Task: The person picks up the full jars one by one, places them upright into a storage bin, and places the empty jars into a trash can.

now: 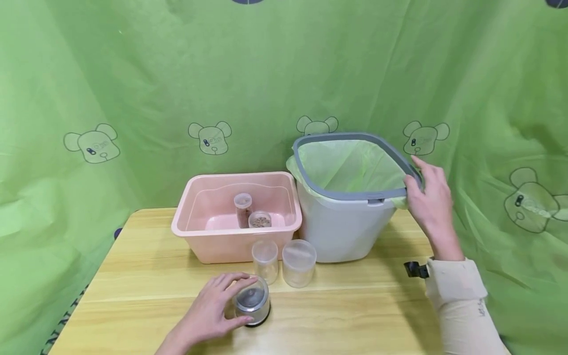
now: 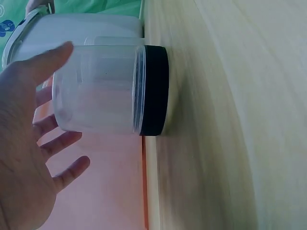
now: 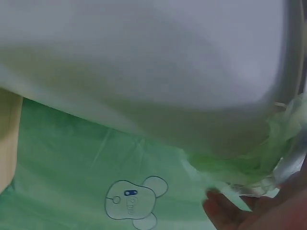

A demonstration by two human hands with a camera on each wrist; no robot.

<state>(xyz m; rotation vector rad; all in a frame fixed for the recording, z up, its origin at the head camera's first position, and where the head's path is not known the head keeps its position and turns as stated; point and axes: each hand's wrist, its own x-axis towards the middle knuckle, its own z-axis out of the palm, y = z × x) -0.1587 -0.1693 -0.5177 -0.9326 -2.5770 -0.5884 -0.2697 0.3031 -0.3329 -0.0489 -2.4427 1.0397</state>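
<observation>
A clear jar [image 1: 252, 301] stands on its black lid [image 2: 156, 91] on the wooden table. My left hand [image 1: 213, 310] is spread around the jar's upper end, thumb on the near side, with loosely bent fingers at the far side. My right hand [image 1: 429, 197] is at the right corner of a light grey bin [image 1: 337, 231], its thumb over the grey rim [image 1: 355, 195] and the other fingers outside. A pale green bag [image 1: 350, 165] lines the bin and folds over the rim; its edge [image 3: 230, 165] hangs close to the right fingertips.
Two clear empty-looking containers [image 1: 265, 264] [image 1: 299, 264] stand before a pink tub [image 1: 239, 246]. Inside the tub are a tall clear container [image 1: 243, 209] and a short one [image 1: 260, 220] with brownish contents. A green cloth [image 1: 262, 74] hangs behind the table.
</observation>
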